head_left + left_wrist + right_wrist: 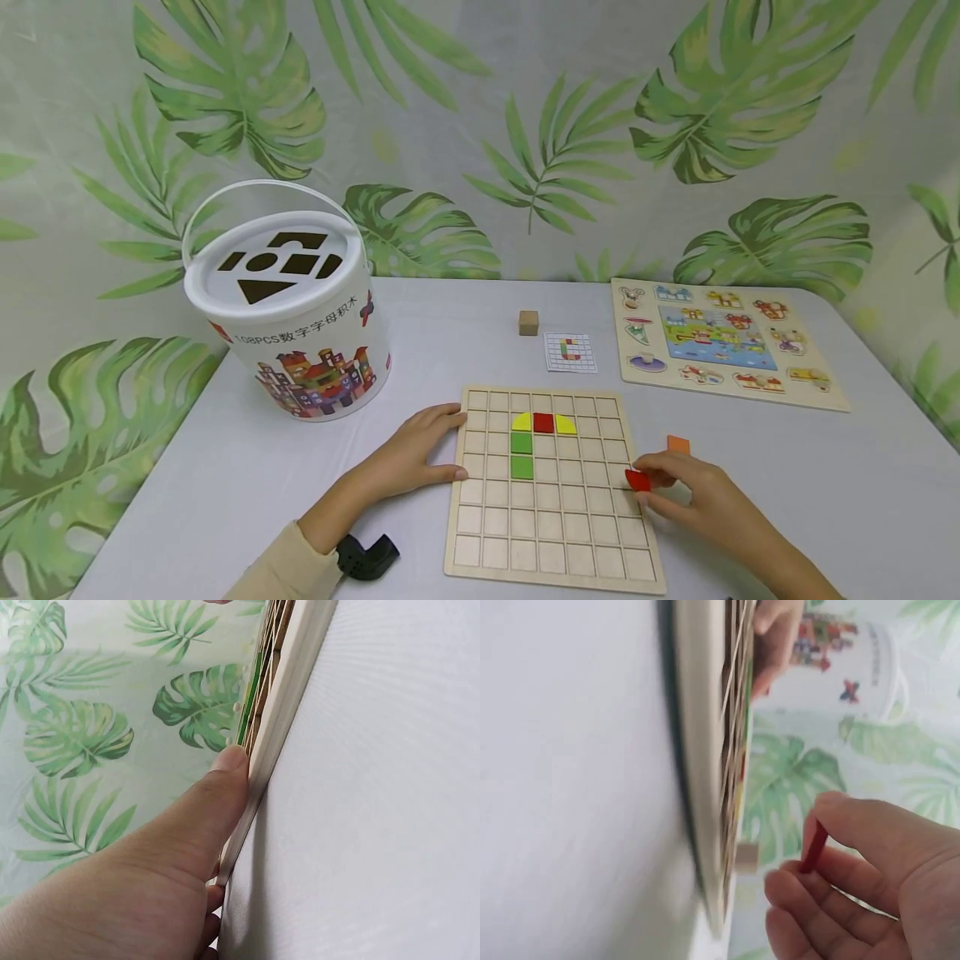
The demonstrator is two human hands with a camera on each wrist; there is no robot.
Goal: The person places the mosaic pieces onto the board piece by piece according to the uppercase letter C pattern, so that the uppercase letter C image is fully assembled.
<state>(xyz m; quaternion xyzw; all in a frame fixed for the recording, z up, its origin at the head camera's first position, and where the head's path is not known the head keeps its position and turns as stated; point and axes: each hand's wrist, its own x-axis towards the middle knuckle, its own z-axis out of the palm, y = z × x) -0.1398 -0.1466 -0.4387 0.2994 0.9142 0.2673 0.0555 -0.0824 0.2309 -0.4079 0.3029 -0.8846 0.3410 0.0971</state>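
A wooden grid board [551, 542] lies on the table, bearing two yellow quarter-round tiles [566, 425], a red square tile [543, 423] and two green square tiles [522, 467]. Against the board's left edge rest the thumb and fingertips of my left hand [408, 454]; the left wrist view shows that thumb [214, 791] along the rim. Over the board's right edge my right hand [693, 487] pinches a red tile with a curved side [637, 480] between thumb and fingers. In the right wrist view this red tile [814, 849] appears edge-on.
Just beyond my right hand lies an orange tile [678, 444]. Behind the board are a pattern card [570, 353] and a small wooden cube [528, 323]. A white bucket [300, 325] stands at left, a picture puzzle [731, 342] at back right. A black object [367, 558] sits by my left wrist.
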